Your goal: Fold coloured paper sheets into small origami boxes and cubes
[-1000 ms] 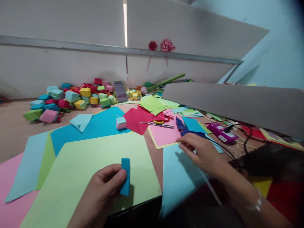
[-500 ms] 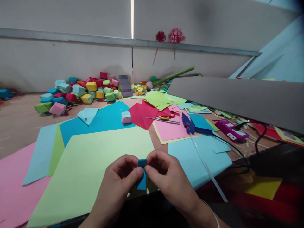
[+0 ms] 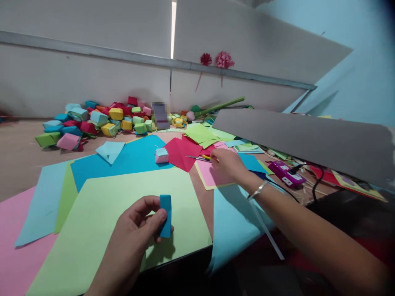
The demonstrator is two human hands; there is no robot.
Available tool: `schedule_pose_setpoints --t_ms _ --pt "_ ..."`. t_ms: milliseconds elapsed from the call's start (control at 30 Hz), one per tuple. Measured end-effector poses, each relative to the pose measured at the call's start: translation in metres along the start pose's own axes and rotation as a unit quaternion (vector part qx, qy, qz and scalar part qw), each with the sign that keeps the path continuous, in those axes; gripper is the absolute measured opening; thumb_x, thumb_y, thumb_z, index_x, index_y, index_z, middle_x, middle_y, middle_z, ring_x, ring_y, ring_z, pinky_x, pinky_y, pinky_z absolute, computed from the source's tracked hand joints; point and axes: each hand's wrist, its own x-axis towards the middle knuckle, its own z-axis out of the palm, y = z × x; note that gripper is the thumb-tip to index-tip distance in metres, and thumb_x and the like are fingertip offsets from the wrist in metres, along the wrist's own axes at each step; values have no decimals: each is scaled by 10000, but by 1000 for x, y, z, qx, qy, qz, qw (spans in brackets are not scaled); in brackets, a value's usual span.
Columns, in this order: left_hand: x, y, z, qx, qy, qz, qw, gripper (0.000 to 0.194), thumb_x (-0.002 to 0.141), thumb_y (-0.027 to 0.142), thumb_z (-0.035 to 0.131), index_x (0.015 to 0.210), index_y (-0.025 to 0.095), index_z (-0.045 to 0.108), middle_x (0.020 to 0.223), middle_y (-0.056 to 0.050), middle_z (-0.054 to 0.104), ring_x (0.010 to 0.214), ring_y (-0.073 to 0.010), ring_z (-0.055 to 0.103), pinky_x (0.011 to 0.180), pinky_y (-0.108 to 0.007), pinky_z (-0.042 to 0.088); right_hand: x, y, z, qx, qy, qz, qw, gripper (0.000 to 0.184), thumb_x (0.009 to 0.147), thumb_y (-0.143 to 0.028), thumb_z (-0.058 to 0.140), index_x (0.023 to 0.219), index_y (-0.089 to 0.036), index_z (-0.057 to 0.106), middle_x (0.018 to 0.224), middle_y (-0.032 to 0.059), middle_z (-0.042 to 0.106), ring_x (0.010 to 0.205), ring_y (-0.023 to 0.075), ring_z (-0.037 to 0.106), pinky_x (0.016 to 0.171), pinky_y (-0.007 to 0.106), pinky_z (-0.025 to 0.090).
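My left hand pinches a small folded blue paper strip upright between thumb and fingers, above a large light green sheet. My right hand is stretched forward over a pink sheet, its fingers curled down on the scissors with yellow handles, which they mostly hide. A blue glue gun lies hidden under that wrist. A small pink and light blue paper box sits on the big blue sheet.
A heap of coloured folded paper boxes lies at the back left. Red, green and blue sheets cover the table. A purple device with a black cable lies right. A grey board overhangs the right side.
My right hand let go of the blue strip and reached forward to the scissors. The left hand keeps the strip, now alone.
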Motion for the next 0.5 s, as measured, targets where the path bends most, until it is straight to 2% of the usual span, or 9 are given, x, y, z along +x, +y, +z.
schedule_pose_setpoints --t_ms 67,167,233,333,367,433,500 --pt "-1 0 -3 4 -4 -6 1000 340 661 412 782 846 179 619 661 22 608 554 -125 626 441 -156 365 17 -1 21 -29 -5 7 1000 229 901 -114 400 963 -78 617 945 196 665 817 262 630 620 300 367" --pt "0 0 -8 2 3 -5 1000 338 676 401 779 869 178 613 709 18 623 543 -111 631 420 -144 355 24 -5 35 -44 -15 -20 999 245 894 -73 378 975 -79 609 925 192 651 844 269 624 640 306 359" --pt "2 0 -12 -4 4 0 1000 327 678 384 779 862 176 607 718 18 621 582 -139 666 405 -143 355 19 -7 31 -44 -18 -36 998 216 873 -81 416 979 -94 604 926 175 643 841 266 615 626 301 350" --pt "7 2 -16 -14 -8 -2 1000 315 690 381 769 850 172 597 692 26 595 643 -193 707 386 -145 357 -3 -12 8 -1 -2 -46 999 188 812 -87 473 957 -146 578 934 112 624 803 224 589 586 277 336" --pt "9 2 -17 -15 -15 -4 1000 312 699 384 762 855 171 595 686 27 591 633 -191 708 381 -145 355 -14 -17 -1 69 9 -56 996 155 799 -80 470 885 -169 564 860 67 613 764 195 569 587 267 339" --pt "12 2 -17 -12 -31 -5 999 301 724 386 743 876 169 599 681 25 596 613 -176 701 384 -145 362 -40 -30 -17 227 6 -82 971 129 807 -91 449 776 -194 520 755 10 569 683 150 528 584 248 352" --pt "13 3 -17 1 -50 -1 999 290 749 383 723 900 164 609 679 14 611 611 -164 694 395 -146 370 -67 -49 -25 351 -67 -101 928 156 862 -132 416 798 -209 536 722 -13 570 655 133 527 573 232 371"
